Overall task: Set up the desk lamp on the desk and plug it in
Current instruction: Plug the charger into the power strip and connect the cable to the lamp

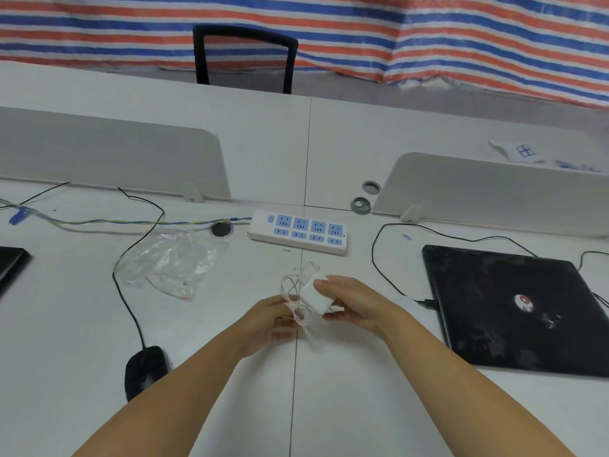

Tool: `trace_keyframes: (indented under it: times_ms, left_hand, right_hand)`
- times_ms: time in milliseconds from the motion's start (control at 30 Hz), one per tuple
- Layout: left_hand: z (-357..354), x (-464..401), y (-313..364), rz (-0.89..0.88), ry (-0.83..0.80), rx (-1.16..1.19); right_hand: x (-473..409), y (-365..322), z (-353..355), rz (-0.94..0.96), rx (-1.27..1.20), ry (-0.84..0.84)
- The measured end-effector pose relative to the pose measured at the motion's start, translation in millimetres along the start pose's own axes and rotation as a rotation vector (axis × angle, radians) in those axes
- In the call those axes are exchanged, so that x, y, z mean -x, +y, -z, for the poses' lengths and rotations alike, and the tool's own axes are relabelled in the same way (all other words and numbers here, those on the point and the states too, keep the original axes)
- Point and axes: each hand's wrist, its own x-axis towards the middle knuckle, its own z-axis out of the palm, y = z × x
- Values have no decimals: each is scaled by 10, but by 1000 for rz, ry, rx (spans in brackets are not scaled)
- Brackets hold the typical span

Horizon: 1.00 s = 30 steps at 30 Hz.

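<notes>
The right hand (pixel 354 303) grips a small white rectangular plastic adapter (pixel 315 297); the left hand (pixel 275 321) pinches its thin white looped cord (pixel 290 288), above the white surface (pixel 346 407).

Power strip (pixel 298 231) lies between plastic bag (pixel 171 258) and laptop (pixel 517 308)

Counted one power strip (pixel 298 231), one closed laptop (pixel 524 308), one mouse (pixel 145 371), one chair (pixel 245 57). Saw two hands, left hand (pixel 273 319) and right hand (pixel 354 303), two desk dividers (pixel 108 153), one plastic bag (pixel 171 258), one white adapter (pixel 316 296).
</notes>
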Motion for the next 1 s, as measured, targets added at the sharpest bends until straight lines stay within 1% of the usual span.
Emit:
trace_keyframes:
  times_ms: [100, 267, 300, 400, 467, 500, 567, 633, 700, 800, 867, 900, 933, 967, 1000]
  left_hand:
    - [39, 12, -44, 68, 0, -60]
    - [21, 32, -67, 130, -50, 132]
    - [0, 37, -60, 127, -38, 146]
    - [-37, 51, -59, 60, 81, 121]
    - [-12, 56, -64, 14, 160, 74]
    - [12, 56, -65, -4, 196, 62]
    - [76, 50, -58, -39, 276, 93]
    - [147, 29, -43, -66, 355, 154]
    - [214, 12, -20, -87, 427, 199]
    - [331, 5, -7, -127, 492, 325]
    - [418, 26, 2, -156, 475, 509]
    - [458, 41, 12, -169, 442, 612]
    - [486, 64, 26, -175, 390, 716]
    - [503, 90, 35, -175, 320, 814]
    - [505, 116, 43, -165, 239, 881]
  right_hand:
    - [29, -33, 65, 18, 26, 29]
    - [58, -77, 166, 15, -129, 36]
    - [58, -74, 169, 11, -162, 31]
    - [60, -48, 168, -17, -293, 80]
    - [66, -31, 195, -19, -326, 117]
    - [76, -31, 212, -13, -325, 109]
    - [103, -39, 233, 2, -323, 73]
    - [121, -47, 253, 15, -333, 83]
    - [126, -55, 280, 38, -286, 139]
    - [128, -115, 334, 82, -76, 297]
    - [138, -208, 394, 116, 17, 452]
    - [136, -259, 447, 118, -4, 504]
    - [137, -312, 509, 105, -65, 523]
    - [137, -364, 569, 95, -119, 510]
    - [144, -413, 620, 96, -123, 472]
